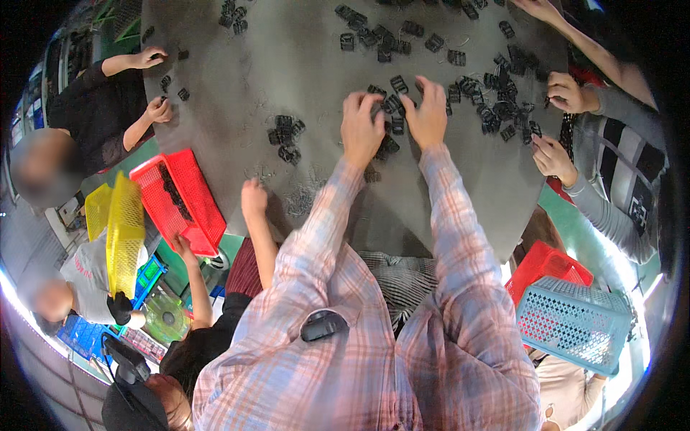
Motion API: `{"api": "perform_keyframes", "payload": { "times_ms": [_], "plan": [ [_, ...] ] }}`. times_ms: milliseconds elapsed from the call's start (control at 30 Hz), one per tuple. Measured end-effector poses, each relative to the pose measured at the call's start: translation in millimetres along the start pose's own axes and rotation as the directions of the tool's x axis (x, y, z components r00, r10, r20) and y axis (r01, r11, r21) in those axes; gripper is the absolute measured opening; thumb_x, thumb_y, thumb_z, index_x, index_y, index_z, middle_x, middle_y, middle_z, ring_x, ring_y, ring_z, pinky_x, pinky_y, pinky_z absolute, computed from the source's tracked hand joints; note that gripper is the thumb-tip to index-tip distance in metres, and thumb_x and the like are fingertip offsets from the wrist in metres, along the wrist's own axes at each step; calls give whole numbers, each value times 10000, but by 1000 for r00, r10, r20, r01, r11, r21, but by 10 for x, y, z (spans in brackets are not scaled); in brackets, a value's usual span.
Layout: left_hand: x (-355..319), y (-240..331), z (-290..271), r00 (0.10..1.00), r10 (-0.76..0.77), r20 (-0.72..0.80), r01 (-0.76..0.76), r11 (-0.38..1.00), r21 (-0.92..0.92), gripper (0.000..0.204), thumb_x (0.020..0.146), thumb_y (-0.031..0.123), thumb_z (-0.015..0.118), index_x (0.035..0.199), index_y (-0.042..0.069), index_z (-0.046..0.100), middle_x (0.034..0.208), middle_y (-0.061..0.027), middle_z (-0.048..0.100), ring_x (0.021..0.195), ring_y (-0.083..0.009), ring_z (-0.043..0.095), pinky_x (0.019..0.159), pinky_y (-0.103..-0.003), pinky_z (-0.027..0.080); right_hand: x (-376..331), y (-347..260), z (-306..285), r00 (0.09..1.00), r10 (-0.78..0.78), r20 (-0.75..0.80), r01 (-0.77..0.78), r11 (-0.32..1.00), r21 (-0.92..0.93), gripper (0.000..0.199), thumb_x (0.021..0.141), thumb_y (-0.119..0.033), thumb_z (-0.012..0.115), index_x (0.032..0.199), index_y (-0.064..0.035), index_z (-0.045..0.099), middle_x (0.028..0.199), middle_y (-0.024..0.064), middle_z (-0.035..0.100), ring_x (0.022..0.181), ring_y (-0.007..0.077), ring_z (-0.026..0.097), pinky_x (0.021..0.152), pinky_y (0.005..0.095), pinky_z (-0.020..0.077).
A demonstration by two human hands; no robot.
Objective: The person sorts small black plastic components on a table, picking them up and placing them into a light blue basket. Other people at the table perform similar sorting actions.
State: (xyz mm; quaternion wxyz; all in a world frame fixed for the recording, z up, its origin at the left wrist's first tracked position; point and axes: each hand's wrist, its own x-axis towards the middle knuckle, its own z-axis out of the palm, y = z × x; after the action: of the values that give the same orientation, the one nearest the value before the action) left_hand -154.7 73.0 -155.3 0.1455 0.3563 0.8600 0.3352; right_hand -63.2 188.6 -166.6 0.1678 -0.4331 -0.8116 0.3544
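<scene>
Small black plastic pieces lie in a loose cluster on the grey table between my two hands. My left hand rests at the cluster's left side, palm down, with fingers bent apart over its edge. On the right side my right hand reaches forward, fingers apart and thumb toward the pieces. Neither hand shows a piece clearly gripped, though the undersides of the fingers are hidden. More black pieces sit below the cluster, between my wrists.
Heaps of the same pieces lie at the right, at the far side and left of me. Co-workers' hands work at both table sides. A red basket stands lower left; a light-blue basket is lower right.
</scene>
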Motion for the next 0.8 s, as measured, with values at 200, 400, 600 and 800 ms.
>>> {"api": "perform_keyframes", "payload": {
  "times_ms": [200, 400, 600, 800],
  "plan": [
    [136, 197, 155, 942, 24, 334, -106, 968, 229, 332, 722, 162, 680, 1011, 44, 566, 991, -137, 569, 905, -339, 570, 740, -409, 495, 284, -76, 196, 964, 21, 264, 60, 953, -296, 351, 735, -120, 675, 1060, -104, 543, 1031, 105, 558, 1008, 303, 547, 791, 414, 492],
    [-160, 53, -243, 735, -267, 624, 672, 417, -613, 340, 805, 54, 611, 1140, 10, 573, 1089, -105, 632, 921, -206, 639, 742, -272, 524, -26, 510, -140, 831, 201, 519, -272, 960, 65, 368, 766, -158, 691, 1108, -101, 569, 1053, 101, 592, 932, 218, 603, 770, 344, 517],
    [-95, -278, -469, 689, -392, 609, 702, 153, -695, 333, 810, 201, 634, 1071, 1, 579, 1054, -87, 632, 899, -180, 628, 740, -271, 522, -442, 312, -820, 740, 296, 605, -671, 259, 694, 287, 825, -213, 683, 1013, -32, 563, 879, 43, 610, 840, 121, 612, 740, 255, 517],
    [207, -176, 45, 962, -257, 92, 248, 964, 100, 400, 727, 290, 718, 979, 10, 583, 978, -168, 612, 829, -299, 632, 710, -379, 500, -420, 153, -280, 943, 307, 132, -276, 938, -212, 345, 723, -301, 751, 902, -39, 614, 830, 104, 661, 804, 264, 633, 697, 333, 488]
  ]
}}
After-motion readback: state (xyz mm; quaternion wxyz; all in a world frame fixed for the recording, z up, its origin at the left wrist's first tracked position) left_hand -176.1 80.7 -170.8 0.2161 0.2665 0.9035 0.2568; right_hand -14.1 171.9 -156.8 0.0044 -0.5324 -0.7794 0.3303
